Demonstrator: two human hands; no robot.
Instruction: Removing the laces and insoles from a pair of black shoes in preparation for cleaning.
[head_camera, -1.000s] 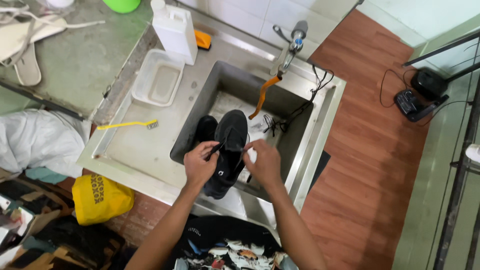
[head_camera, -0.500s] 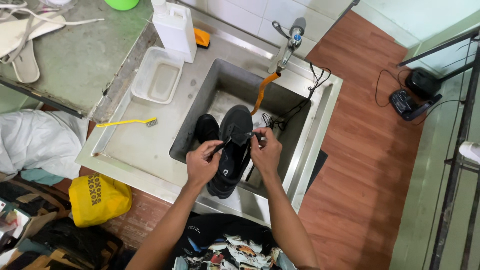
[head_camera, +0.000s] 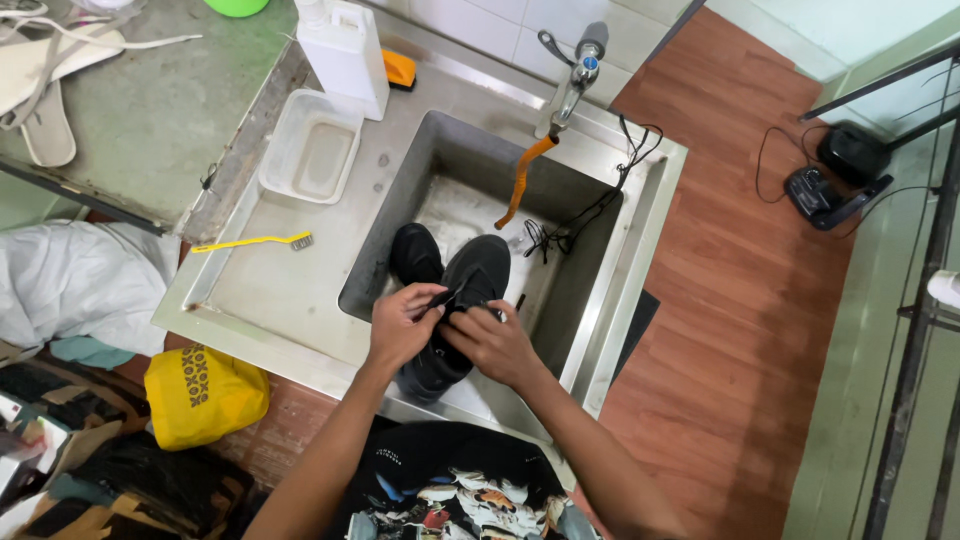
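Over the sink (head_camera: 640, 250), the left hand (head_camera: 400, 325) and right hand (head_camera: 495, 345) both gripped 1 black shoe (head_camera: 470, 290); another shoe (head_camera: 413, 252) lay inside.

Two black shoes (head_camera: 455, 290) sit in a grey steel sink (head_camera: 300, 300). An orange hose (head_camera: 522, 180) hangs from the silver tap (head_camera: 575, 70). A yellow toothbrush (head_camera: 250, 241) lies beside a translucent white tub (head_camera: 312, 147); a white jug (head_camera: 345, 50) stands near an orange brush (head_camera: 399, 68). The yellow bag (head_camera: 200, 392) bears a dark, perhaps black, pattern. The floor (head_camera: 740, 300) is reddish-brown wood.
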